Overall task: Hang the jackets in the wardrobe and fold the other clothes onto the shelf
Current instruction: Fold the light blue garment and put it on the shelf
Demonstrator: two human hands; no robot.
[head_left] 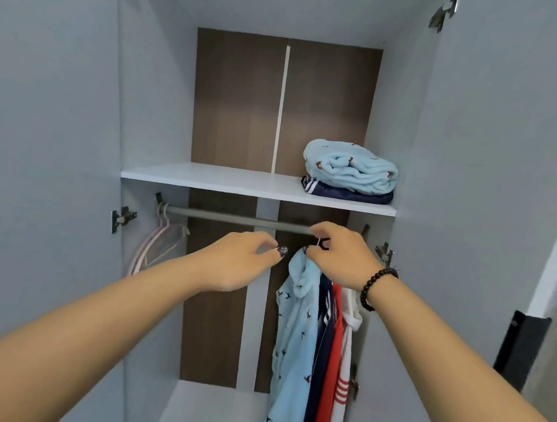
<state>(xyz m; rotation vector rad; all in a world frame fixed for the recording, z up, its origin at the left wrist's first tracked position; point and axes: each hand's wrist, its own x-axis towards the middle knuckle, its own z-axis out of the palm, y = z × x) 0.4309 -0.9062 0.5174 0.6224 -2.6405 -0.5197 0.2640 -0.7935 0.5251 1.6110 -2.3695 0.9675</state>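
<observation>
Grey wardrobe [477, 161] walls framed a horizontal rail [236, 220] under the shelf [206, 178], where folded clothes [349, 170] sat at the right end. At the rail's right end the right hand [339, 255] pinched the hanger hook of the light-blue jacket [297, 330] — hanging straight down beside other jackets [333, 343]. The left hand [244, 261], fingers loosely curled and holding nothing, hovered just left of it — bare rail ran leftward to spare hangers [157, 247].

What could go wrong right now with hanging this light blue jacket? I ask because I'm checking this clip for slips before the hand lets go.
1. The right hand pinches the hanger hook at the rail; whether it has caught is unclear, so releasing might drop the light blue jacket.
2. It hangs tight against the navy, red and white jackets, so it may bunch.
3. The left hand holds nothing, so it gives no backup.
</observation>
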